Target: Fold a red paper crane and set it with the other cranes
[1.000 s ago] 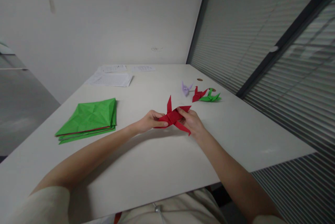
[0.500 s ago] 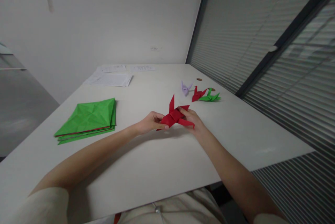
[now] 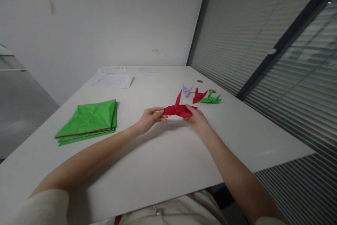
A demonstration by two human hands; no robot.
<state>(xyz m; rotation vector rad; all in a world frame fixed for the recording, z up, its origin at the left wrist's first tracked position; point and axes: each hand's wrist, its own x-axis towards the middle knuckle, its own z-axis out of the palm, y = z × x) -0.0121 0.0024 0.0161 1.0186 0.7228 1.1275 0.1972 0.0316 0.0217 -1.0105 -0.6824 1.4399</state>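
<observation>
Between my two hands, just above the white table (image 3: 158,158), is a red origami crane (image 3: 177,110) with one pointed end sticking up. My left hand (image 3: 150,119) pinches its left wing between thumb and fingers. At the other side, my right hand (image 3: 197,118) grips the right wing, thumb on top and fingers beneath. Beyond my right hand stand a small purple paper crane (image 3: 186,91), a second red paper crane (image 3: 199,96) and a green paper crane (image 3: 211,98), the last two touching or nearly so.
A stack of folded-creased green paper sheets (image 3: 92,118), with a red edge showing, lies at the left. Printed papers (image 3: 113,81) are spread at the far left corner. Two round holes pierce the tabletop near the blinds (image 3: 263,60) on the right.
The red crane has been tilted and its wings pulled out flatter and more level. My left hand has shifted slightly left and up, my right hand slightly right.
</observation>
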